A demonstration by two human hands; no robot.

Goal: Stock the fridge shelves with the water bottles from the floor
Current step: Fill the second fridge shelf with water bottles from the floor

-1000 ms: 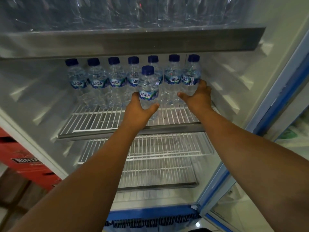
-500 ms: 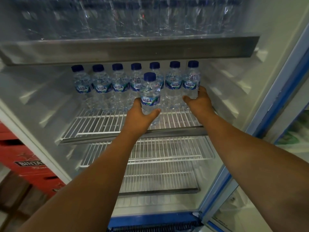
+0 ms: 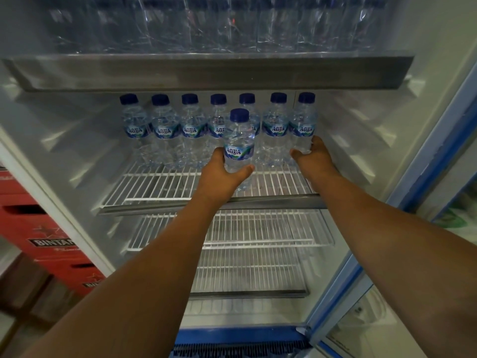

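Inside the open fridge, a white wire shelf [image 3: 160, 184] carries a back row of several small blue-capped water bottles [image 3: 165, 130]. My left hand [image 3: 222, 174] grips one more bottle [image 3: 238, 143] upright on the shelf, in front of that row. My right hand [image 3: 313, 158] holds the lower part of the rightmost bottle [image 3: 304, 122] in the row, thumb on its left and fingers round its right side. The shelf above [image 3: 206, 71] is packed with clear bottles.
Two lower wire shelves [image 3: 258, 228] sit below my arms. The fridge door with a blue frame [image 3: 423, 197] stands open on the right. Red crates [image 3: 38, 228] are stacked to the left of the fridge, above brown boxes [image 3: 31, 288].
Both hands stay on their bottles. My right hand has shifted slightly lower on the rightmost bottle, and the view has tilted so the shelf sits lower in frame.
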